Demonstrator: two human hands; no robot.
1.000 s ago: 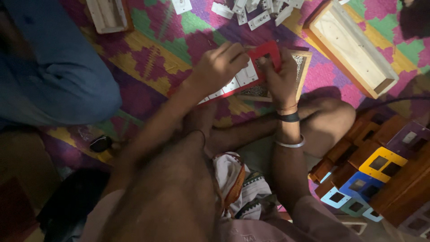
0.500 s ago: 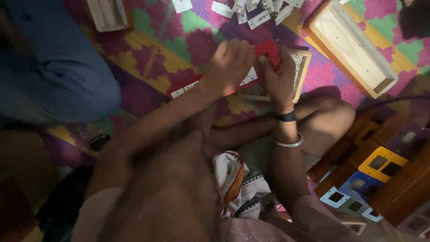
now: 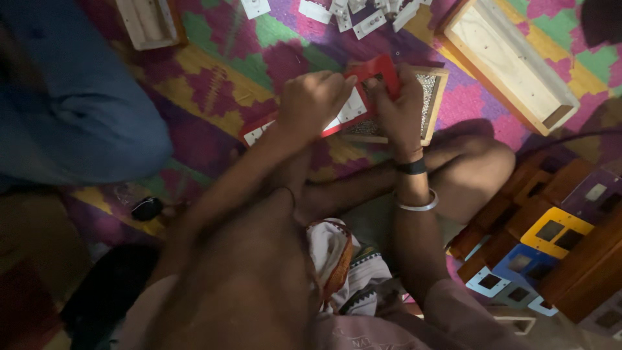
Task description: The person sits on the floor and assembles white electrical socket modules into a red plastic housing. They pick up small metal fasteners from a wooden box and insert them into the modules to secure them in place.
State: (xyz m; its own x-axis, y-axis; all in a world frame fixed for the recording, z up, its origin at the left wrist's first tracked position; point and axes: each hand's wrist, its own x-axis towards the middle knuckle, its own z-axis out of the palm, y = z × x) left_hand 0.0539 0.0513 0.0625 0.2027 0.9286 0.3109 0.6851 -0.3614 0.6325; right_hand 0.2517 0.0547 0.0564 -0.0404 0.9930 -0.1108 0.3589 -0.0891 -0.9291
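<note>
My left hand [image 3: 311, 102] and my right hand [image 3: 400, 110] both grip a long red frame [image 3: 379, 68] fitted with white rectangular pieces [image 3: 352, 107]. The frame runs from lower left to upper right, and its left end [image 3: 254, 133] lies on the patterned mat. My left hand presses on the white pieces near the middle. My right hand holds the frame's upper right end over a small wooden tray [image 3: 433, 97] with a speckled inside.
Several loose white pieces [image 3: 363, 14] lie at the top. A long empty wooden box [image 3: 509, 61] sits top right, another wooden tray [image 3: 148, 23] top left. Coloured frames and wooden blocks [image 3: 556, 233] are stacked right. Another person in blue [image 3: 78, 110] sits left.
The red frame has shifted slightly left and down in view, and my left hand has slid a little along its white pieces. Both hands keep their hold.
</note>
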